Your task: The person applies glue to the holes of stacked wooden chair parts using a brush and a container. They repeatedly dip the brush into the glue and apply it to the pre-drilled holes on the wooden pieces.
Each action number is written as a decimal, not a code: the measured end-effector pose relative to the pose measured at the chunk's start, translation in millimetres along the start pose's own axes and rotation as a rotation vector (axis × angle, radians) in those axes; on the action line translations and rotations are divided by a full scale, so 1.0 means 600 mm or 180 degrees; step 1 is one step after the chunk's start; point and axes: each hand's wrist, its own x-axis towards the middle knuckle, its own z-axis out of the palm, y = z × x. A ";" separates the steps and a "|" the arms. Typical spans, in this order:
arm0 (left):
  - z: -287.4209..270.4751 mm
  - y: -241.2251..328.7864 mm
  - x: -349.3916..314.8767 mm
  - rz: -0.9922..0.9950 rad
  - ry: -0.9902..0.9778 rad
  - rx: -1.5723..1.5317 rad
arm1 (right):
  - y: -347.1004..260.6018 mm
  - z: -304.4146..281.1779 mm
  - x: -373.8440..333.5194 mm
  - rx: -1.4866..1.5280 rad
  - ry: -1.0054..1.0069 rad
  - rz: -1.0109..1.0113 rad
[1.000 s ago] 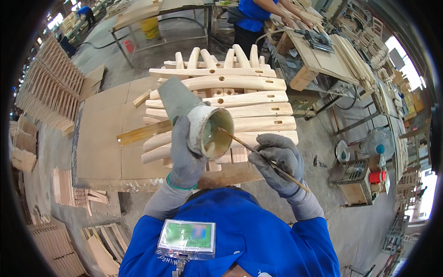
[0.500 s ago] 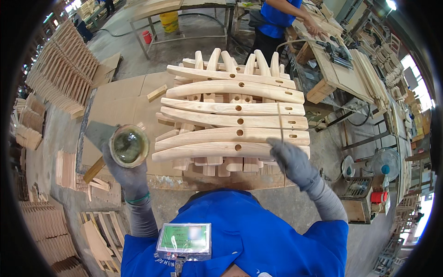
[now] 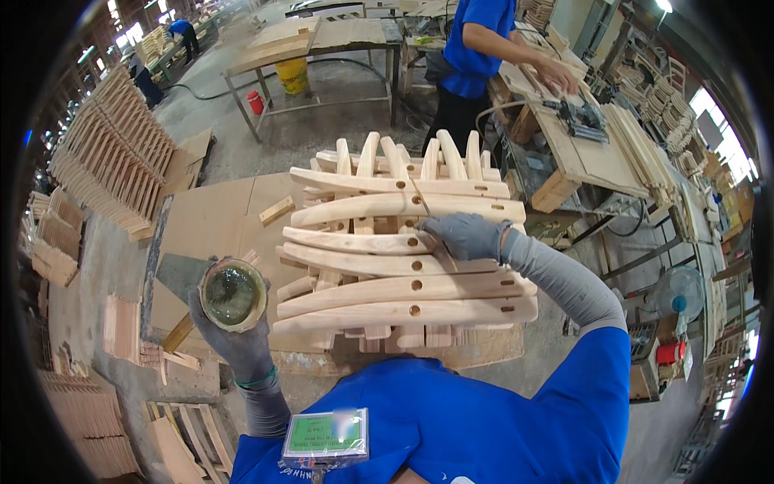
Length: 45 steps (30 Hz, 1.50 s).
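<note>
I can see L hand (image 3: 243, 340) grasping a cup (image 3: 261, 300) w/ greenish liquid (image 3: 230, 297), left of the wood pcs (image 3: 355, 290) on the tabletop (image 3: 214, 226); R hand (image 3: 466, 236) over those pcs, pinching a thin stick (image 3: 420, 198) nr some holes (image 3: 412, 242).

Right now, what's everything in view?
Cup: one, pale, in left hand
Stick: one, brown, in right hand
Curved pieces: six on top, more beneath, pale wood, centre
Flat plate: one, grey, left of cup
Strip: one, brown, below plate
Worktable: one, brown, under curved pieces
Bucket: one, yellow, under far table
Container: one, red, beside bucket
Wood stacks: several, tan, both sides
Co-workers: at least two, blue shirts, background
Badge: one, green and white, bottom
Left hand: one, grey glove, left
Right hand: one, grey glove, centre
</note>
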 end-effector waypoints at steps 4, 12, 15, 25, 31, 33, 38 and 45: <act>0.007 -0.030 0.009 -0.1394 0.0652 -0.1496 | 0.026 0.013 0.003 0.0181 -0.0157 -0.0063; 0.013 -0.017 0.014 0.0041 0.0253 0.0666 | -0.037 -0.061 0.006 -0.0057 -0.0199 0.0334; -0.043 -0.046 0.008 -0.1469 0.0851 -0.1220 | -0.026 -0.108 0.026 -0.0218 -0.0027 0.0262; -0.055 -0.053 0.019 -0.2215 0.1321 -0.2717 | 0.242 -0.116 0.218 -0.0542 0.0790 0.0580; -0.056 -0.056 0.026 -0.2207 0.1193 -0.2729 | 0.241 -0.090 0.213 -0.0329 0.0898 0.0457; -0.057 -0.057 0.023 -0.2260 0.1181 -0.2734 | 0.185 -0.080 0.191 -0.0061 0.0875 0.0202; -0.035 -0.074 0.023 -0.2223 0.1010 -0.3032 | 0.095 -0.017 0.130 -0.0030 0.0289 -0.0141; -0.040 -0.054 0.032 -0.2093 0.0916 -0.3270 | 0.038 0.000 0.071 -0.0088 0.0877 -0.0007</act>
